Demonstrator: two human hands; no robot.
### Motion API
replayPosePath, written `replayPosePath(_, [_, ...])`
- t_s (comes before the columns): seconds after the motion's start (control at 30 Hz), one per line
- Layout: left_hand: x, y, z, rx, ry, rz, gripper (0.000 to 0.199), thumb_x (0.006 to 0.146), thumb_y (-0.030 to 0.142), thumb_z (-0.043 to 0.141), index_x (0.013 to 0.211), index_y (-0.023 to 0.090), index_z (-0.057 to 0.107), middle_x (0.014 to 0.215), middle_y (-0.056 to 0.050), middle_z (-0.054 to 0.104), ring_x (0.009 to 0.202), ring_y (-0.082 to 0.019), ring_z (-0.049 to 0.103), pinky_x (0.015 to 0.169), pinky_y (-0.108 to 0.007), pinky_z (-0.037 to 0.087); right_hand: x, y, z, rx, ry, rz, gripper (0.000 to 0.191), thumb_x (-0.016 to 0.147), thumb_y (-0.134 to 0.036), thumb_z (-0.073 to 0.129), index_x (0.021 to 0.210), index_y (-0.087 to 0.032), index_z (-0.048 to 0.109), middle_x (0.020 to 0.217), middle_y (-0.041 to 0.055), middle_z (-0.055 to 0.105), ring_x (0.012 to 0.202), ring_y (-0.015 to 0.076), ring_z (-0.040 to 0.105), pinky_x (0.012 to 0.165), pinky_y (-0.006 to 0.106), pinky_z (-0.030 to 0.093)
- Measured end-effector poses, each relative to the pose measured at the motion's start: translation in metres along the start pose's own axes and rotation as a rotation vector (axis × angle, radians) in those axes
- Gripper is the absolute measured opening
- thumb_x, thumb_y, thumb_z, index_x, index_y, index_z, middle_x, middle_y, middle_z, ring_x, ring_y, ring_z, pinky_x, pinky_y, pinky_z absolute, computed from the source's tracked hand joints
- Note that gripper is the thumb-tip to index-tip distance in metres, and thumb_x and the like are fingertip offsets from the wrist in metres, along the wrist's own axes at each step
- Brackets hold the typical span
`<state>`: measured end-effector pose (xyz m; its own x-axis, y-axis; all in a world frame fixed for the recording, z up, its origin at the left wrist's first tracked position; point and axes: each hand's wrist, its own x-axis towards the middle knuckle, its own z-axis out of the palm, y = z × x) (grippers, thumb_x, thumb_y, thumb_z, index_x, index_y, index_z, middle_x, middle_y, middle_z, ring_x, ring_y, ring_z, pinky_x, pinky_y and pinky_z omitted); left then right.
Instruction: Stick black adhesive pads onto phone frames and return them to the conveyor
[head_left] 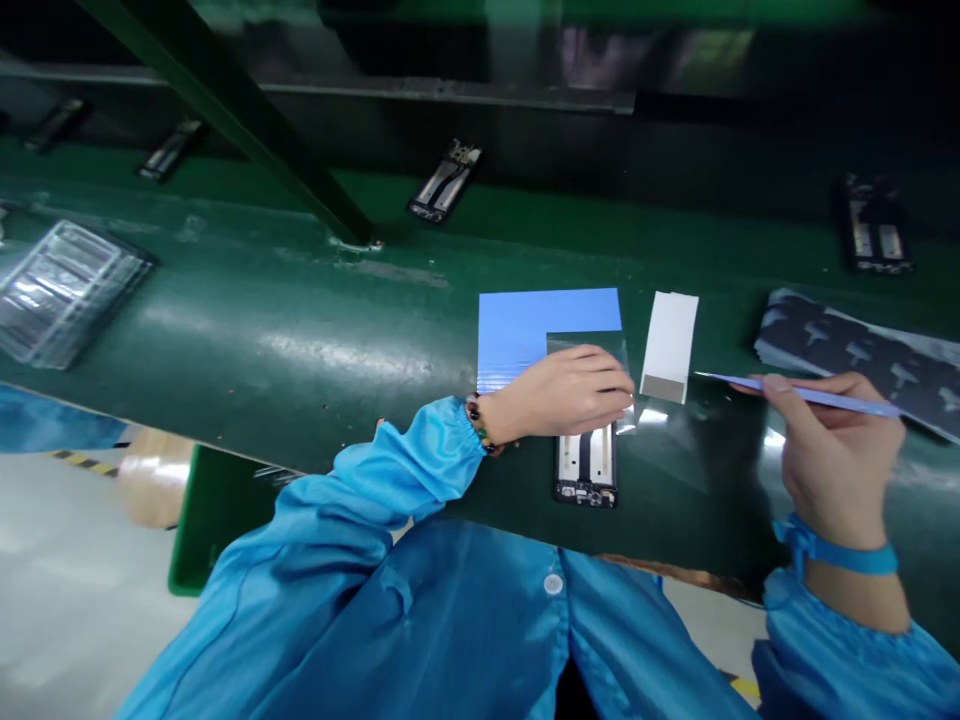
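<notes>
My left hand (pixel 574 395) reaches over an opened phone body (pixel 586 465), hiding its far part. Its fingers are bent together at the edge of a clear film (pixel 589 343), which overlaps a blue sheet (pixel 536 315); the fingertips are partly hidden. Off to the right, my right hand (pixel 840 450) is closed round tweezers (pixel 832 397) with a light blue-violet handle, their thin tip pointing left. Between the hands, beyond the tweezer tip, lies a white card (pixel 671 335) with a grey strip along its near end.
Dark printed sheets (pixel 862 350) lie stacked at the right. More opened phone bodies, such as one near the middle (pixel 446 182) and one at right (pixel 876 225), rest farther back. Clear plastic trays (pixel 71 290) are at left. A green post (pixel 247 120) meets the bench (pixel 247 330).
</notes>
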<state>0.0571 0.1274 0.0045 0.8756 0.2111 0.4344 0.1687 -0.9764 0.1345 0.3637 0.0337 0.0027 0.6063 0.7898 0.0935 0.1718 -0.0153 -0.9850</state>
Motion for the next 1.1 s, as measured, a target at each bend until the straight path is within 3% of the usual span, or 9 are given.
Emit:
replayPosePath(0.17, [0.037,0.014,0.019,-0.005,-0.174,0.013,0.038,0.12,0.041,0.052,0.138,0.016,0.075,0.15,-0.01,0.075,0.135,-0.026,0.07,0.113,-0.04,0.05,-0.01,0.019,0.001,0.051,0.003,0.028,0.051,0.068,-0.048,0.107,0.079,-0.024,0.063,0.082,0.0008,0.081,0.082,0.0225,0.083,0.095,0.043,0.068])
replayPosePath(0.3, [0.043,0.016,0.026,-0.03,-0.233,-0.016,0.046,0.12,0.048,0.05,0.143,0.015,0.072,0.156,-0.011,0.07,0.137,-0.028,0.066,0.111,-0.041,0.048,-0.012,0.019,0.004,-0.017,-0.027,0.018,0.045,0.075,-0.044,0.103,0.082,-0.024,0.064,0.088,0.0038,0.083,0.081,0.0223,0.083,0.092,0.04,0.066])
replayPosePath(0.5, [0.041,0.014,0.028,-0.061,-0.231,-0.029,0.046,0.12,0.052,0.049,0.138,0.016,0.073,0.156,-0.012,0.071,0.133,-0.029,0.066,0.106,-0.042,0.048,-0.012,0.018,0.004,-0.009,-0.026,0.011,0.044,0.078,-0.045,0.101,0.084,-0.024,0.062,0.084,0.0041,0.081,0.082,0.0233,0.084,0.095,0.043,0.065])
replayPosePath(0.87, [0.04,0.013,0.031,-0.119,-0.197,-0.044,0.044,0.119,0.051,0.051,0.136,0.018,0.074,0.154,-0.012,0.072,0.133,-0.029,0.065,0.113,-0.045,0.048,-0.012,0.019,0.001,-0.06,-0.057,0.041,0.048,0.078,-0.052,0.101,0.086,-0.024,0.064,0.089,0.0055,0.084,0.084,0.0229,0.085,0.084,0.037,0.065])
replayPosePath(1.1, [0.04,0.012,0.031,-0.129,-0.174,-0.037,0.046,0.117,0.055,0.055,0.135,0.017,0.076,0.152,-0.012,0.073,0.132,-0.03,0.066,0.113,-0.046,0.049,-0.012,0.021,-0.002,-0.073,-0.061,0.055,0.051,0.077,-0.056,0.102,0.087,-0.024,0.064,0.092,0.0066,0.084,0.087,0.0246,0.085,0.09,0.041,0.067])
